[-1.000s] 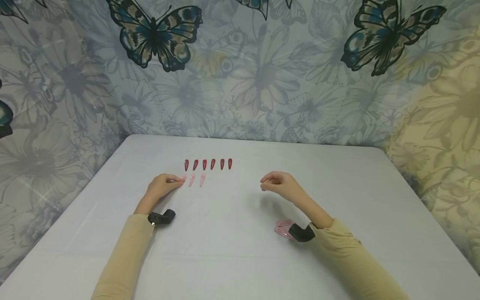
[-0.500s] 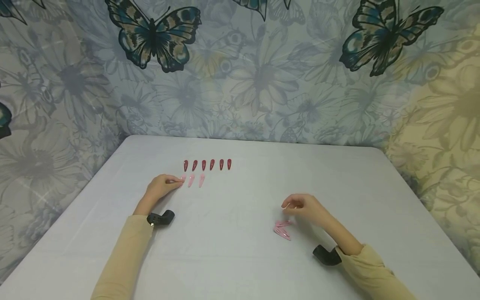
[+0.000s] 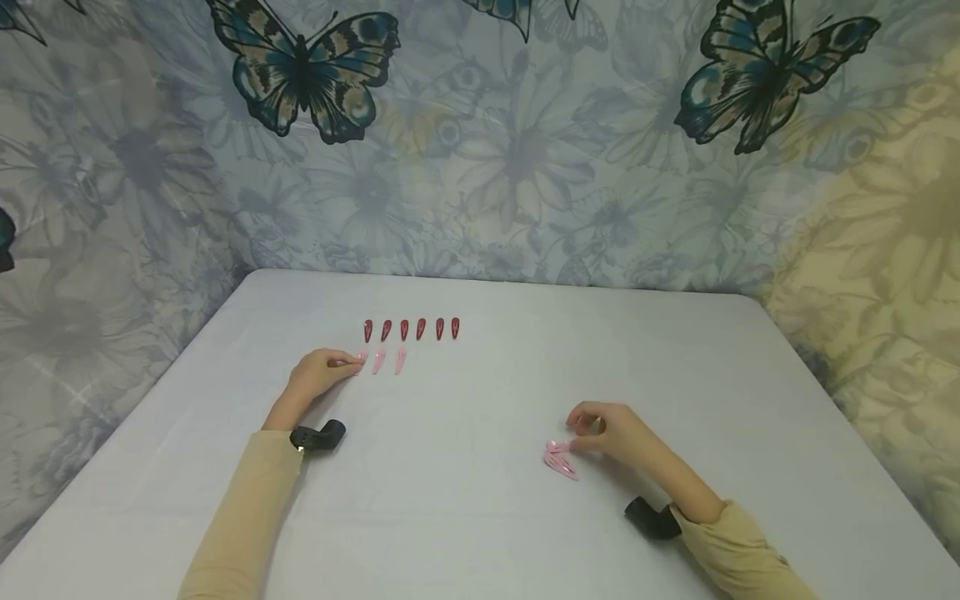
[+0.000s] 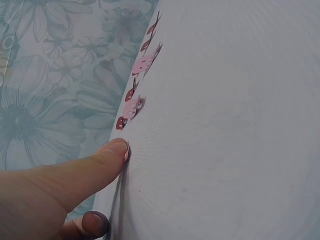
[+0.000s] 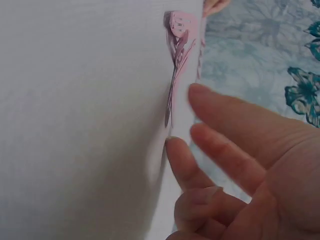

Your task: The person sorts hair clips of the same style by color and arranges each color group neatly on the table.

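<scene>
Several dark red snap hair clips (image 3: pixel 422 329) lie in a row on the white table. In front of them are three pink hair clips (image 3: pixel 401 361). My left hand (image 3: pixel 315 377) pinches the leftmost pink hair clip (image 3: pixel 363 357) at the tabletop; in the left wrist view its thumb (image 4: pixel 107 159) covers most of that clip. My right hand (image 3: pixel 615 433) is low beside a small pile of pink hair clips (image 3: pixel 560 465), its thumb at one clip's end. In the right wrist view, the fingers (image 5: pixel 220 105) are spread apart with nothing gripped between them.
The white table (image 3: pixel 465 508) reaches back to a wall hung with flower and butterfly cloth (image 3: pixel 517 167). A black wrist camera (image 3: pixel 318 436) sits on the left wrist and another black camera (image 3: pixel 652 518) on the right.
My right hand has moved right and toward me, then down to the pink pile, which its forearm camera partly hid before. The left hand has stayed at the leftmost pink clip.
</scene>
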Demonstrator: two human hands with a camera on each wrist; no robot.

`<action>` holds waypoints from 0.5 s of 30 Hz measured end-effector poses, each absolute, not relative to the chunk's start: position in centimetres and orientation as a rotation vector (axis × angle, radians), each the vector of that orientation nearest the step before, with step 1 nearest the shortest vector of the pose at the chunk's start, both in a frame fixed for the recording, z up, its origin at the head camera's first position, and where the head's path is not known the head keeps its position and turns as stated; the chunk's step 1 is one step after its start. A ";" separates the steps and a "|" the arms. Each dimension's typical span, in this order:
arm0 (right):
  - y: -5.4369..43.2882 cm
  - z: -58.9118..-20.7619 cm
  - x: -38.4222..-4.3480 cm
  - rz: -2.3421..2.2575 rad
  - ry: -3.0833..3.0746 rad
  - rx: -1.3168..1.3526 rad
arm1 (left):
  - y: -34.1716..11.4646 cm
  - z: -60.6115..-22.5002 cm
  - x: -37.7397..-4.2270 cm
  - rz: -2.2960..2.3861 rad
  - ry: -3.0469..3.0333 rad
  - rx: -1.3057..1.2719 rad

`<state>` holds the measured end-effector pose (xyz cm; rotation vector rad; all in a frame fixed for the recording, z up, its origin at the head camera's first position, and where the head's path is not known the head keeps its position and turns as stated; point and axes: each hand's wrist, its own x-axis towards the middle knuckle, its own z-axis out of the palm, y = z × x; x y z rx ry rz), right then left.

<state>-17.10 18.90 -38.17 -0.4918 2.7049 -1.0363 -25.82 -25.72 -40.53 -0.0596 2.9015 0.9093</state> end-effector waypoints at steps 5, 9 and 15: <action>18.8 -38.2 -17.0 -0.987 2.694 -0.511 | -25.8 -40.4 -25.9 0.918 2.893 -0.065; 19.0 -38.4 -17.0 -0.994 2.663 -0.543 | -25.6 -40.2 -25.8 0.927 2.890 -0.051; 18.9 -38.6 -17.0 -1.017 2.643 -0.574 | -25.7 -40.3 -25.8 0.913 2.910 -0.042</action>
